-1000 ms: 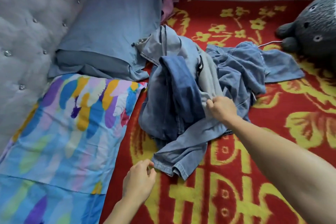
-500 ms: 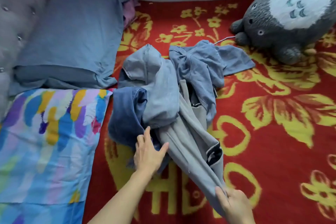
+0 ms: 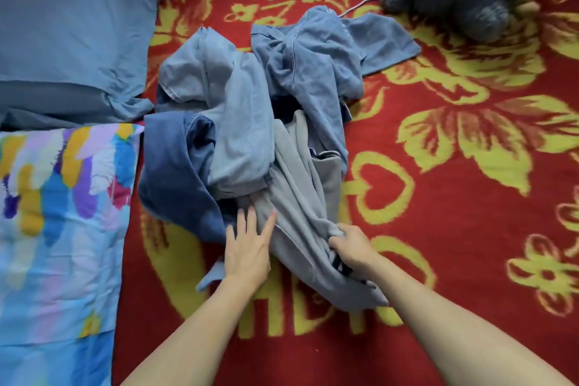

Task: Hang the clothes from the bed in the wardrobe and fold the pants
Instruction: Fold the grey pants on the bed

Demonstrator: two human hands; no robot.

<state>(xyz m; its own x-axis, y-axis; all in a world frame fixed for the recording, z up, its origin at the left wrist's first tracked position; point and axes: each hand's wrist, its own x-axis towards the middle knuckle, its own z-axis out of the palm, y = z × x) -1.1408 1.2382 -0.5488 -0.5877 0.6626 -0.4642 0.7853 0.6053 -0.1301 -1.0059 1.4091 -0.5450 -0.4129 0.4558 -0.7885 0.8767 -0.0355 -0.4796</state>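
Several garments [image 3: 250, 103] are heaped on the bed [image 3: 438, 244]; the grey garment [image 3: 300, 191], drawn nearer, is now bunched in the clenched right hand [image 3: 351, 247]; the left hand [image 3: 247, 255], fingers [image 3: 268, 224] released, has been shifted onto it; separation is judged begun.

Obs.: person's left forearm [image 3: 194, 329] and right forearm [image 3: 454, 338] bare along their whole visible length. Left grip [image 3: 247, 255] and right grip [image 3: 351, 247] bare as well, wrists uncovered.

The right hand [image 3: 351, 247] has come up from the frame's bottom edge, now bunching the grey garment [image 3: 300, 185] mid-length; the left hand [image 3: 247, 247] has slid flat onto it.
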